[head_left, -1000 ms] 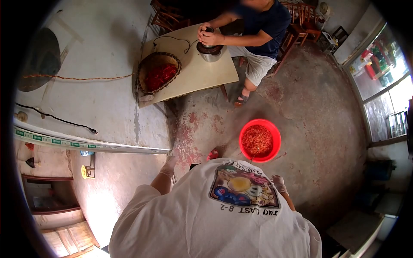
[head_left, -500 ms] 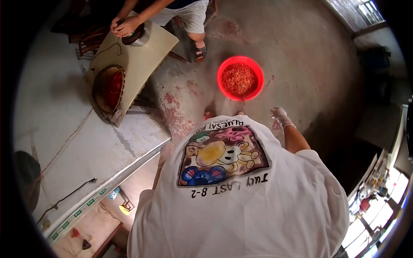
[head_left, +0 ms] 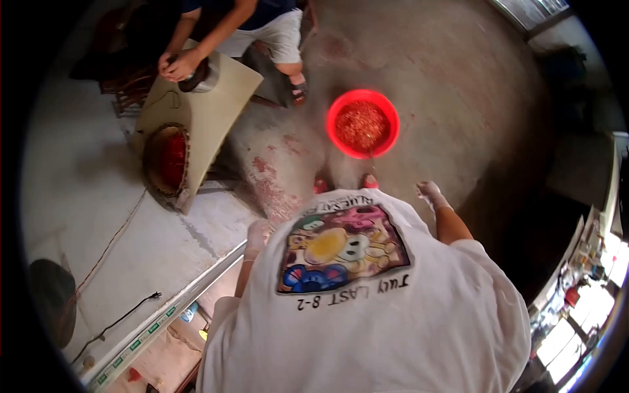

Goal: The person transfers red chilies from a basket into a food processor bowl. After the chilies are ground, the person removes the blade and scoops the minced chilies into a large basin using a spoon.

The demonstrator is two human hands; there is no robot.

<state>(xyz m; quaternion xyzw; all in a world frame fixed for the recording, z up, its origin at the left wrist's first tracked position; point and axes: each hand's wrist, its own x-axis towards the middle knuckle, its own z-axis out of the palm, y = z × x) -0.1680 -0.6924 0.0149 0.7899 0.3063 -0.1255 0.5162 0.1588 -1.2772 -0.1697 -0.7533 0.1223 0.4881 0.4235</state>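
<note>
My right hand (head_left: 430,192), in a thin clear glove, hangs beside my body with its fingers loosely apart and nothing seen in it. On the other side, my left hand (head_left: 257,234) is also gloved, low beside my white shirt (head_left: 419,314); its fingers are too blurred to make out. Neither hand touches the red basin (head_left: 395,124), which stands on the floor in front of my feet. Chopped red and orange pieces (head_left: 362,124), perhaps chili, fill the basin's bottom. A thin handle (head_left: 371,152) sticks out over its near rim.
At the upper left, a co-worker's hands (head_left: 180,67) press on a metal pot-like appliance (head_left: 208,77) on a pale table (head_left: 229,82). A woven basket (head_left: 152,157) with red contents stands there too. A black plug cord (head_left: 121,311) lies at the lower left.
The view has shifted slightly, so the basin and my feet sit a little lower. My left hand has come into view beside the shirt. The co-worker's hands remain on the appliance.
</note>
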